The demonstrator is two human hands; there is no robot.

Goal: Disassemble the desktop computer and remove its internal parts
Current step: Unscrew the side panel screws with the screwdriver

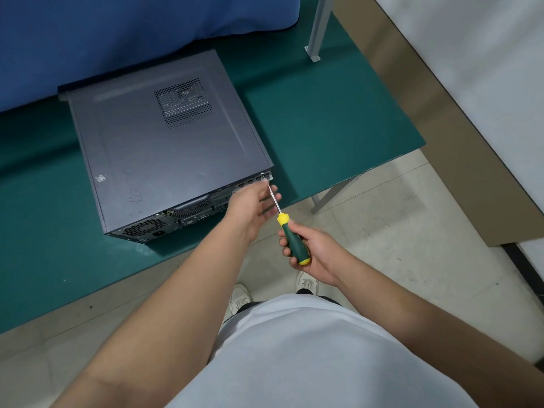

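Observation:
A dark grey desktop computer case [164, 142] lies on its side on the green table [323, 119], its closed side panel facing up and its rear ports toward me. My right hand [312, 254] grips the green and yellow handle of a screwdriver [290, 235]. The shaft slants up to the case's near right rear corner, where the tip meets a screw [263, 174]. My left hand [253, 204] is open beside the shaft, its fingers spread just under that corner and holding nothing.
A blue cloth [117, 33] hangs behind the case. A grey metal post [319, 28] stands bolted to the table at the back right. The table's edge runs diagonally just before my body, with tiled floor and my white shoes [241, 298] below.

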